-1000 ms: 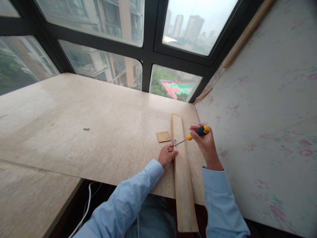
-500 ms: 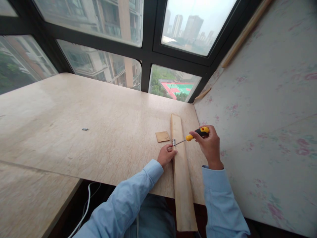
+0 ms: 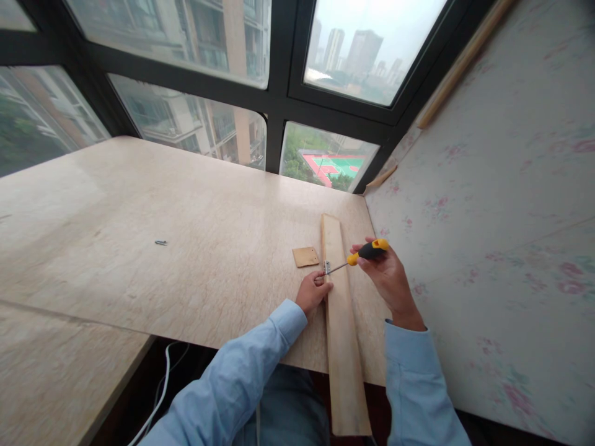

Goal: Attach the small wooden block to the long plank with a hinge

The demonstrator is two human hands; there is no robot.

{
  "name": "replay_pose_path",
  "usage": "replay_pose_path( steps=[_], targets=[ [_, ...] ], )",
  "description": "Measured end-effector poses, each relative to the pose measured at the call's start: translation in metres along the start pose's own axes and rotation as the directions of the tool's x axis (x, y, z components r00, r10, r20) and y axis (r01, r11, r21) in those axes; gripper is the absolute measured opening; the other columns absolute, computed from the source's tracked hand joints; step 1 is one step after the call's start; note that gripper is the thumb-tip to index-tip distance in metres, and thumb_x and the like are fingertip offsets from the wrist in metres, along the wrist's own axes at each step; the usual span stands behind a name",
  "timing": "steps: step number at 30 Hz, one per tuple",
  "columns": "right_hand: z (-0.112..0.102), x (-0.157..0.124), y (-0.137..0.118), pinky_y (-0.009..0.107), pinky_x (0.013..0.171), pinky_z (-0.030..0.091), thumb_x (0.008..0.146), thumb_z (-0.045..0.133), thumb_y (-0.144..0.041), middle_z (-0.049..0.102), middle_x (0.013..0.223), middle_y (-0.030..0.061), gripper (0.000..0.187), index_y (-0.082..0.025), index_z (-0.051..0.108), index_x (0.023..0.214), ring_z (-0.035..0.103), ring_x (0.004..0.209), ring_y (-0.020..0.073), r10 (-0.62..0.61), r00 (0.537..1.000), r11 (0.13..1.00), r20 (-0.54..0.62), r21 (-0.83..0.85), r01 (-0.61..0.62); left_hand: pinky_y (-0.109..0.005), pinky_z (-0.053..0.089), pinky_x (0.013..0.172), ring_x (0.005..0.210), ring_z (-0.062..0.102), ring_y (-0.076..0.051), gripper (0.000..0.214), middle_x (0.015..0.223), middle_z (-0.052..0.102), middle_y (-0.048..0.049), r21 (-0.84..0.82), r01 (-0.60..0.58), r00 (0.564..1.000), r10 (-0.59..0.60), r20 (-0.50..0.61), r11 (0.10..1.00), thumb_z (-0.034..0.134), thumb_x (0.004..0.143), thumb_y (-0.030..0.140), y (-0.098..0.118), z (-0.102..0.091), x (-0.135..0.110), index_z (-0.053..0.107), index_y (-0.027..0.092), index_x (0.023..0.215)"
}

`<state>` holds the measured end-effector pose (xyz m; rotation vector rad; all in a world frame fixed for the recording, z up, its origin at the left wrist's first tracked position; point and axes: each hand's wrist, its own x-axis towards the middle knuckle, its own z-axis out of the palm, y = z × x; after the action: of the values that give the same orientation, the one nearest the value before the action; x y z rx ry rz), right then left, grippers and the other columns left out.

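Observation:
A long wooden board (image 3: 341, 334) lies on the stone-look counter, its near end jutting past the front edge. On its left edge sits a small metal hinge (image 3: 327, 267). My left hand (image 3: 312, 292) is closed on the board's left edge just below the hinge, thumb on top. In my right hand (image 3: 387, 275) is a yellow-and-black screwdriver (image 3: 372, 249), slanting down to the left with its tip at the hinge. Whether the tip sits in a screw is too small to tell. A small thin wooden square (image 3: 305, 257) rests left of the board.
Further left on the counter (image 3: 209, 248) lie small metal screws (image 3: 160, 243). A flowered wall (image 3: 488, 217) rises close to my right arm, and dark-framed windows (image 3: 274, 99) stand behind the counter. A white cable (image 3: 162, 378) hangs below the front edge.
My right hand has turned about the screwdriver handle and shifted slightly lower, its fingers now more opened out around it. My left hand and the board have stayed in place.

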<state>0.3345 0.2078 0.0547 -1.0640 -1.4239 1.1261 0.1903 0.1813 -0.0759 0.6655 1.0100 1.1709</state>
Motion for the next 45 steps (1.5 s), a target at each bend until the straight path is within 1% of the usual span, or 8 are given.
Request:
replay_pose_path(
  steps=[7,17,23,27,30,34,41,45],
  targets=[
    [0.002,0.008,0.002,0.051,0.089,0.056,0.06,0.085,-0.041,0.073,0.097,0.0085,0.048,-0.019,0.06,0.095,0.07,0.089,0.0265,-0.006,0.991,0.991,-0.132,-0.133,-0.012,-0.03,0.056,0.07,0.075,0.071,-0.02,0.039,0.084,0.074,-0.0084,-0.01,0.011,1.0,-0.011,-0.008,1.0,0.073,0.069,0.011,0.006,0.002,-0.004,0.063,0.01,0.106],
    [0.01,0.006,0.001,0.034,0.067,0.057,0.056,0.085,-0.048,0.063,0.078,-0.0003,0.052,-0.019,0.053,0.086,0.064,0.069,0.0183,-0.117,0.929,0.937,-0.351,-0.35,-0.014,-0.032,0.056,0.07,0.077,0.071,-0.022,0.044,0.088,0.074,-0.0111,0.004,0.014,1.0,-0.014,-0.014,1.0,0.075,0.068,0.014,0.004,0.001,-0.003,0.061,0.009,0.11],
    [0.01,0.006,0.002,0.044,0.094,0.053,0.067,0.079,-0.043,0.063,0.115,0.0052,0.065,-0.026,0.045,0.119,0.062,0.109,0.0225,-0.05,0.985,0.995,-0.167,-0.095,0.035,-0.031,0.056,0.072,0.077,0.071,-0.02,0.042,0.088,0.074,-0.0098,-0.011,0.0,1.0,0.0,-0.006,1.0,0.076,0.068,0.014,0.0,0.0,0.0,0.063,0.01,0.107],
    [0.007,0.002,-0.005,0.049,0.106,0.044,0.071,0.078,-0.037,0.059,0.13,0.0058,0.062,-0.03,0.045,0.123,0.056,0.123,0.023,-0.044,0.999,0.999,-0.009,0.031,0.044,-0.031,0.056,0.072,0.076,0.071,-0.02,0.041,0.087,0.074,-0.009,-0.013,-0.002,1.0,0.002,-0.002,1.0,0.075,0.069,0.014,0.0,0.0,0.0,0.063,0.01,0.108],
    [0.006,0.001,-0.007,0.051,0.1,0.05,0.069,0.08,-0.038,0.066,0.116,0.0055,0.055,-0.027,0.053,0.116,0.064,0.111,0.0246,-0.012,1.0,1.0,-0.023,0.001,0.012,-0.03,0.056,0.07,0.076,0.071,-0.02,0.041,0.086,0.074,-0.009,-0.013,-0.004,1.0,0.004,0.003,1.0,0.074,0.069,0.013,0.001,0.001,-0.002,0.063,0.01,0.108],
    [0.008,0.006,-0.005,0.048,0.087,0.057,0.059,0.086,-0.043,0.07,0.095,0.0052,0.053,-0.021,0.057,0.097,0.069,0.088,0.0242,-0.029,0.982,0.994,-0.184,-0.105,0.009,-0.03,0.056,0.069,0.076,0.07,-0.02,0.043,0.087,0.074,-0.0098,-0.003,0.008,1.0,-0.008,-0.009,1.0,0.074,0.069,0.012,0.005,0.002,-0.004,0.063,0.01,0.11],
    [0.012,0.008,-0.009,0.029,0.06,0.051,0.052,0.084,-0.057,0.058,0.071,-0.0023,0.057,-0.02,0.05,0.081,0.056,0.062,0.0153,-0.206,0.905,0.86,-0.372,-0.51,-0.014,-0.03,0.056,0.071,0.075,0.07,-0.02,0.039,0.083,0.074,-0.0082,-0.019,0.032,0.999,-0.033,-0.024,0.999,0.072,0.069,0.008,0.009,0.004,-0.005,0.063,0.009,0.108],
    [0.012,0.01,-0.005,0.031,0.065,0.053,0.056,0.083,-0.056,0.061,0.08,-0.0004,0.059,-0.021,0.051,0.092,0.06,0.068,0.0165,-0.122,0.93,0.909,-0.346,-0.416,-0.036,-0.03,0.055,0.068,0.073,0.07,-0.02,0.039,0.083,0.073,-0.0081,-0.005,0.033,0.999,-0.033,-0.027,0.999,0.072,0.069,0.008,0.006,0.002,-0.003,0.063,0.009,0.107]
  ],
)
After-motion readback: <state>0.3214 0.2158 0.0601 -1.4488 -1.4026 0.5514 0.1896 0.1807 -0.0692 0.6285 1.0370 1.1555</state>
